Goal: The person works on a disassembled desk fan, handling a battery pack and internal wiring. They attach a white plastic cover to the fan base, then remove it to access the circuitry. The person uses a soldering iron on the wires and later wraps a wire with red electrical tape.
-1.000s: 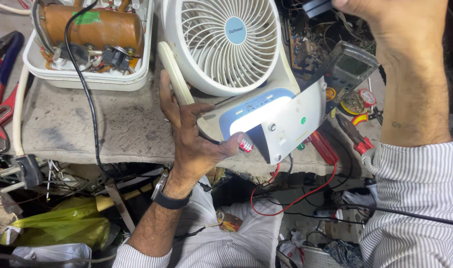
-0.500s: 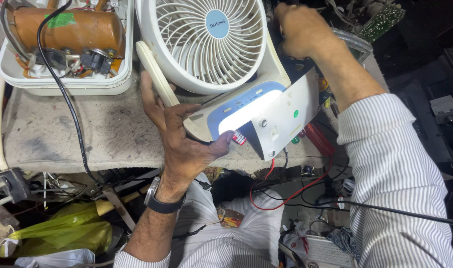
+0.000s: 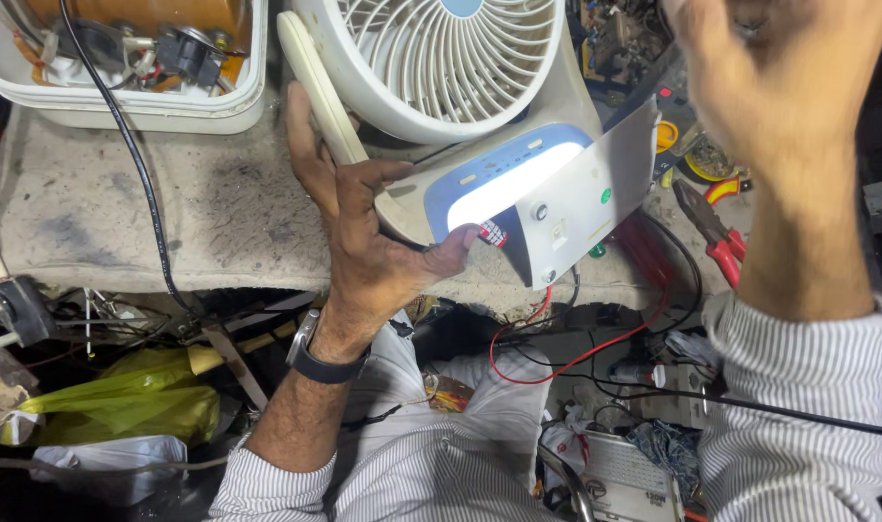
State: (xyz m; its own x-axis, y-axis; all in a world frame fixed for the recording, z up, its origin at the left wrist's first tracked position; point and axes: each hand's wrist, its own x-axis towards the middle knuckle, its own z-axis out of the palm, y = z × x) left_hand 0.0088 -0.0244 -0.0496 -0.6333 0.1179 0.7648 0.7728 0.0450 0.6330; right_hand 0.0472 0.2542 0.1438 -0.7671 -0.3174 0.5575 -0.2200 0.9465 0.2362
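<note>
Underneath, left hand [image 3: 373, 261] around smooth, rounded plastic fan base [image 3: 518, 193].

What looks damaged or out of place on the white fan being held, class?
The fan's base panel hangs open at an angle, with red and black wires trailing out beneath. The left hand grips the base; the right hand is raised clear, blurred.
</note>
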